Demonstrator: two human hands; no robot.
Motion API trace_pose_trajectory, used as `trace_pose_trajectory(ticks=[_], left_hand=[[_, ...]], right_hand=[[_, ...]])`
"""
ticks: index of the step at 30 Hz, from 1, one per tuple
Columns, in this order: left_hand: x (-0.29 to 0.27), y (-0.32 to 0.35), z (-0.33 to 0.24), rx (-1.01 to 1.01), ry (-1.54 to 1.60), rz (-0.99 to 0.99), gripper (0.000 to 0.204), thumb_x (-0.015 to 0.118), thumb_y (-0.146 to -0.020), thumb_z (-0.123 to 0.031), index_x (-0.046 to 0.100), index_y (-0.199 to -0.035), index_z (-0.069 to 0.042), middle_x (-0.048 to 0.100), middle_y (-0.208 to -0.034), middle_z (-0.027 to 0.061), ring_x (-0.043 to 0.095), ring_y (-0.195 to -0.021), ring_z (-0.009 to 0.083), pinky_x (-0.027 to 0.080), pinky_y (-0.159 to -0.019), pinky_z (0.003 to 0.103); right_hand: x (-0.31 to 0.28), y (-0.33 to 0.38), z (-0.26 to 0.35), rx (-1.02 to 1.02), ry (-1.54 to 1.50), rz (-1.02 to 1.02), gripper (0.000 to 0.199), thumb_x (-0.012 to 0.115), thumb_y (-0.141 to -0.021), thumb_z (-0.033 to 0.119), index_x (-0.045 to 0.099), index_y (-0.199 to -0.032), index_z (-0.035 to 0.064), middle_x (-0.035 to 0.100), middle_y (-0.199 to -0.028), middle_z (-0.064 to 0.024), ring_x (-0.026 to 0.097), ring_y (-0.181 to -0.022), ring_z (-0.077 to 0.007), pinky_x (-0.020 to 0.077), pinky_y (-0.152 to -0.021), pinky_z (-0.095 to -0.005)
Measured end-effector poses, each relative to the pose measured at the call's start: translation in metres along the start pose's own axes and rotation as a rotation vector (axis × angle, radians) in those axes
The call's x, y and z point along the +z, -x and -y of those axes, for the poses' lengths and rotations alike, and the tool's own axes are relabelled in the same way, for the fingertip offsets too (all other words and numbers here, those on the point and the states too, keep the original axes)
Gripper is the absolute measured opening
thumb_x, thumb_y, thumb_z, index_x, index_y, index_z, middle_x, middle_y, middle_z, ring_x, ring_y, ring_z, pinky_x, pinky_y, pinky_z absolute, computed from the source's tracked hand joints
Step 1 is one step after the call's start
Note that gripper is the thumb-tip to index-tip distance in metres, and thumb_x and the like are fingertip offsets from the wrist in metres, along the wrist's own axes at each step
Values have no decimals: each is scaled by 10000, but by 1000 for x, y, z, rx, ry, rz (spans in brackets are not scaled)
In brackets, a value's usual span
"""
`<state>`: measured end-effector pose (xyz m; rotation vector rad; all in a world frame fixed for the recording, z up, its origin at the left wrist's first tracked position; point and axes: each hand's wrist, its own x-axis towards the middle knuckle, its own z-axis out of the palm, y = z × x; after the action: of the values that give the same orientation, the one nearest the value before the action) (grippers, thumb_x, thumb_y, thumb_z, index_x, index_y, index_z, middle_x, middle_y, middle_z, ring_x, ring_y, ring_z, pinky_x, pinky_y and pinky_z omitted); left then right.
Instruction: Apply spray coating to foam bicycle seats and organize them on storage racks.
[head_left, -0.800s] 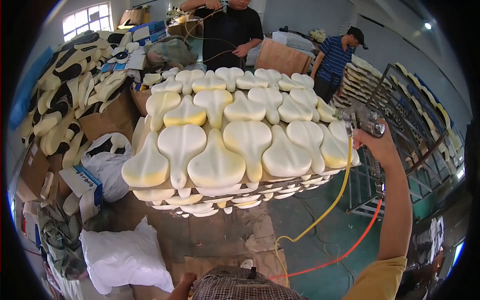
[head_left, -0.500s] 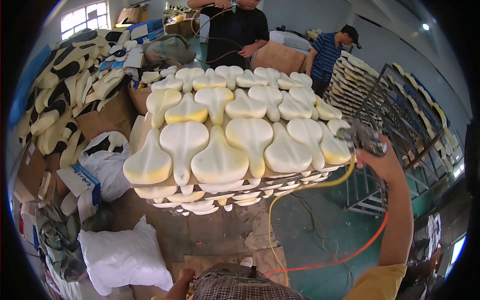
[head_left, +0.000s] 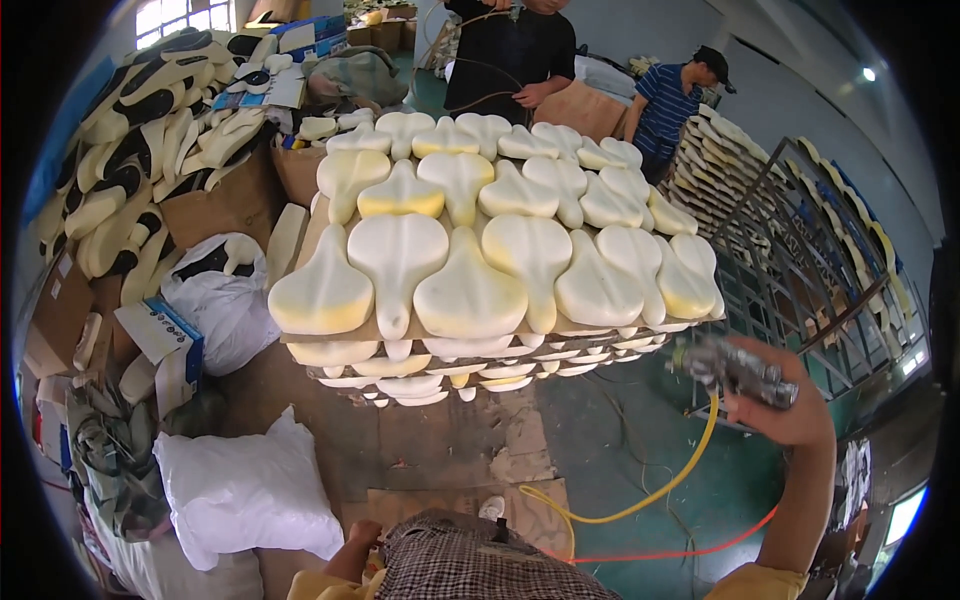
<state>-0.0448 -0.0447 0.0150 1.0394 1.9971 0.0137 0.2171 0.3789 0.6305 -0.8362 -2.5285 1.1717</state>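
My right hand is wrapped round a metal spray gun, off the near right corner of a stack of saddles. A yellow hose hangs from the gun; a red hose runs low toward my right arm. Cream foam bicycle saddles lie in rows on a board, noses alternating, some with yellow patches. More saddle layers sit beneath. My left hand is low beside my checked apron, apart from the saddles; its fingers are too small to make out.
A heap of saddles, cardboard boxes and white bags fill the left side. Metal racks stand at right. Beyond the stack, one person holds a hose; another in a striped shirt stands by stacked saddles.
My right hand and the spray gun have moved down and away from the saddles' right edge. The stack appears shifted up and slightly right as the view moved.
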Motion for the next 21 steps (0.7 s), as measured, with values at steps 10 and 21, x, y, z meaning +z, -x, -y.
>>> trace_pose_trajectory(ticks=[10, 21], left_hand=[[-29, 17, -12, -426, 770, -48, 229, 466, -886, -170, 636, -872, -16, 671, -804, 81, 669, -619, 174, 521, -539, 316], [37, 26, 65, -85, 184, 21, 221, 453, -866, -179, 634, -863, -53, 644, -758, 98, 645, -549, 226, 500, -473, 334]], right_hand=[[39, -20, 30, -77, -154, -65, 558, 679, -753, 67, 477, -1261, -42, 585, -812, -38, 549, -645, -91, 474, -582, -238], [54, -2, 50, -57, -103, 26, 561, 681, -727, 69, 494, -1242, -51, 612, -873, -66, 549, -669, -89, 482, -569, -235]])
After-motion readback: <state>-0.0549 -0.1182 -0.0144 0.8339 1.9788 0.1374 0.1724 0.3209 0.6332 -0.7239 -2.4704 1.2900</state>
